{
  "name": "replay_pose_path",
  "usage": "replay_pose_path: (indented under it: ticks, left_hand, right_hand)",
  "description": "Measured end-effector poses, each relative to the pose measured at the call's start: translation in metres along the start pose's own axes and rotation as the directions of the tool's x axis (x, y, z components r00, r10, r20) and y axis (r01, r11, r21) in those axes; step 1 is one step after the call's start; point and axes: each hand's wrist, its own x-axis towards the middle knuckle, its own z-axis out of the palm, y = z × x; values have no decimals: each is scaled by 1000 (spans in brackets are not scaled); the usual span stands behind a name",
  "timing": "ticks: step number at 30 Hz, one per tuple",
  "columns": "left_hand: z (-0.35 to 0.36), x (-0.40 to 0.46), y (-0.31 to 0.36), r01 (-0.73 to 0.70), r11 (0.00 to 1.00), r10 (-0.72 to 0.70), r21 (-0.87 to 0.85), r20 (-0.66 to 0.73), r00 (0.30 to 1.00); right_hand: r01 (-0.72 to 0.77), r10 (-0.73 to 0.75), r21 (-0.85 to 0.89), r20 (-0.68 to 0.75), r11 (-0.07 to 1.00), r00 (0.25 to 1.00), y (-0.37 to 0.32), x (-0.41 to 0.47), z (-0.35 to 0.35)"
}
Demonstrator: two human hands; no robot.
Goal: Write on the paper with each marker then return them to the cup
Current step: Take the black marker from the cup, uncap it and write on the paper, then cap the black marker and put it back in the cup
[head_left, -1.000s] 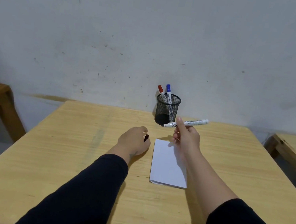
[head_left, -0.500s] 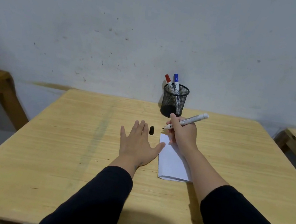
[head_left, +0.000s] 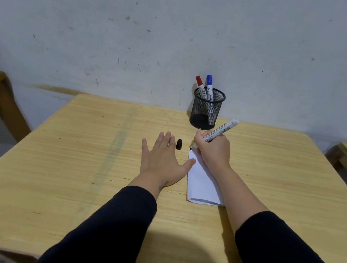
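your right hand (head_left: pixel 213 152) gripping the uncapped marker (head_left: pixel 221 130), tip at the paper's (head_left: pixel 202 180) far corner, your left hand (head_left: pixel 161 160) flat and open, black cap (head_left: pixel 179 144) just beside its fingers

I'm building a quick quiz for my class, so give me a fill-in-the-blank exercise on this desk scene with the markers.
1. The right hand holds a marker with its tip at the far edge of the ____.
2. The mesh cup holds a blue-capped marker and a ____-capped one.
3. The left hand lies ____ on the table.
4. The loose cap is ____ in colour.

Missing words: paper; red; flat; black
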Motion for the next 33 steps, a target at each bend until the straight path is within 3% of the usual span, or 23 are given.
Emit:
replay_pose_path:
  ticks: [5, 12, 14, 17, 21, 24, 28, 33]
  left_hand:
    - [0, 0, 0, 1, 1000, -1, -4, -3, 1000]
    - [-5, 2, 1, 32, 991, -32, -131, 3, 999]
    - [-14, 6, 1, 13, 980, -29, -200, -78, 997]
    - [-32, 12, 1, -90, 990, 63, -104, -237, 970]
    - [-46, 20, 1, -106, 994, 108, 20, -157, 982]
    - [-42, 20, 2, -64, 988, 43, -141, -144, 989]
    - [-44, 19, 3, -78, 779, -85, -622, -227, 970]
    - [-68, 17, 10, -203, 545, -92, -813, -298, 950]
  right_hand:
    - [-28, 28, -28, 10, 999, 1000, 0, -1, 0]
    - [-168, 164, 415, 44, 894, 985, -15, -3, -13]
    - [-194, 190, 457, 54, 868, 980, -19, 3, -16]
    - [-227, 198, 451, 112, 863, 974, -22, 14, -22]
    - [-258, 186, 484, 192, 836, 964, -21, 17, -32]
    - [-284, 200, 525, 211, 802, 957, -20, 17, -37]
    - [-279, 210, 614, 184, 738, 960, -26, 16, -42]
    - [-252, 153, 654, 205, 713, 967, -46, 15, -52]
